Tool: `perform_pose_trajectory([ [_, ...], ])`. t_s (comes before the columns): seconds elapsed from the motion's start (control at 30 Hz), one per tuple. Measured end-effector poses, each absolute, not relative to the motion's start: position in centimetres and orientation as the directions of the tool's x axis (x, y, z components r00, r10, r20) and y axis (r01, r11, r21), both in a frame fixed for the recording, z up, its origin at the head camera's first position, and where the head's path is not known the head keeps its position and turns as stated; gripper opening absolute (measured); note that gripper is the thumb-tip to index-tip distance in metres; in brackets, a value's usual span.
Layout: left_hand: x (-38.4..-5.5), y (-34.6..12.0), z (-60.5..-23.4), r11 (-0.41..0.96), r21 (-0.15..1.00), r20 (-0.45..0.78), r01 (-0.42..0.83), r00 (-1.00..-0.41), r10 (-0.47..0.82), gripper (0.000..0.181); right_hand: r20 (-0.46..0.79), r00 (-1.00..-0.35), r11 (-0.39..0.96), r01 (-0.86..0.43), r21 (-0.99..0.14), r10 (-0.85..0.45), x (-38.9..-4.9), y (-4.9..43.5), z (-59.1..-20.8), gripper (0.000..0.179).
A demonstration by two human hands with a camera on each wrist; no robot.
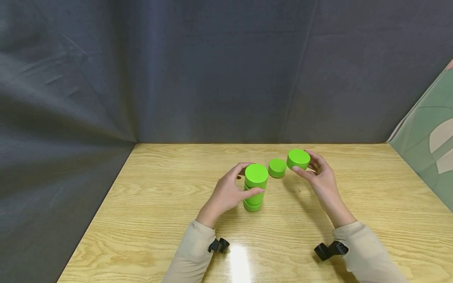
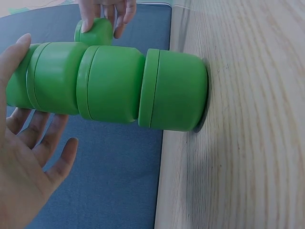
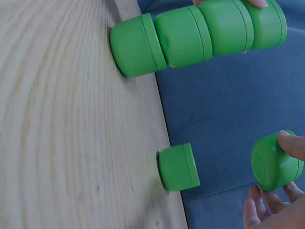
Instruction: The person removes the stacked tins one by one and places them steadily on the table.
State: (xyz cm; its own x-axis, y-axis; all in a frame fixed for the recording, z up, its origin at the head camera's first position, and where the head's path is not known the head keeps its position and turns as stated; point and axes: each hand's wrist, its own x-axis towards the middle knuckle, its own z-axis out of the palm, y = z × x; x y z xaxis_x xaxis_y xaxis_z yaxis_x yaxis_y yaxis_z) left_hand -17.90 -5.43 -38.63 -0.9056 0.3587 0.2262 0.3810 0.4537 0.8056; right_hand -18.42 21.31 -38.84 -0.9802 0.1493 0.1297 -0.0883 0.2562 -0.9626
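Note:
Several small green lidded jars form an upright stack (image 1: 254,196) on the wooden table, each with a seam line below its lid. My left hand (image 1: 230,190) is around the upper part of this stack, thumb on the near side and fingers on the far side. Off to the right, my right hand (image 1: 323,179) holds another green jar (image 1: 298,159) above the table, pinched between thumb and fingers. Between the stack and the held jar, a single green jar (image 1: 277,168) stands on the table. The right wrist view shows this lone jar (image 3: 178,167) upright with its lid on.
The light wooden table (image 1: 159,236) ends at a dark cloth wall (image 1: 219,78) at the back and left. A green patterned cloth (image 1: 435,137) hangs at the right. Black wrist cameras (image 1: 330,250) sit on both sleeves.

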Motion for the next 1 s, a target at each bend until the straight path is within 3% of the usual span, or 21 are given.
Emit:
perform_pose_trajectory([
  [1.0,-17.9,-5.4,-38.6,0.437,0.812,0.237,0.387,-0.903,0.359,0.066,0.025,-0.992,0.32,0.016,-0.947,0.123,-20.6,23.3,-40.4,0.072],
])
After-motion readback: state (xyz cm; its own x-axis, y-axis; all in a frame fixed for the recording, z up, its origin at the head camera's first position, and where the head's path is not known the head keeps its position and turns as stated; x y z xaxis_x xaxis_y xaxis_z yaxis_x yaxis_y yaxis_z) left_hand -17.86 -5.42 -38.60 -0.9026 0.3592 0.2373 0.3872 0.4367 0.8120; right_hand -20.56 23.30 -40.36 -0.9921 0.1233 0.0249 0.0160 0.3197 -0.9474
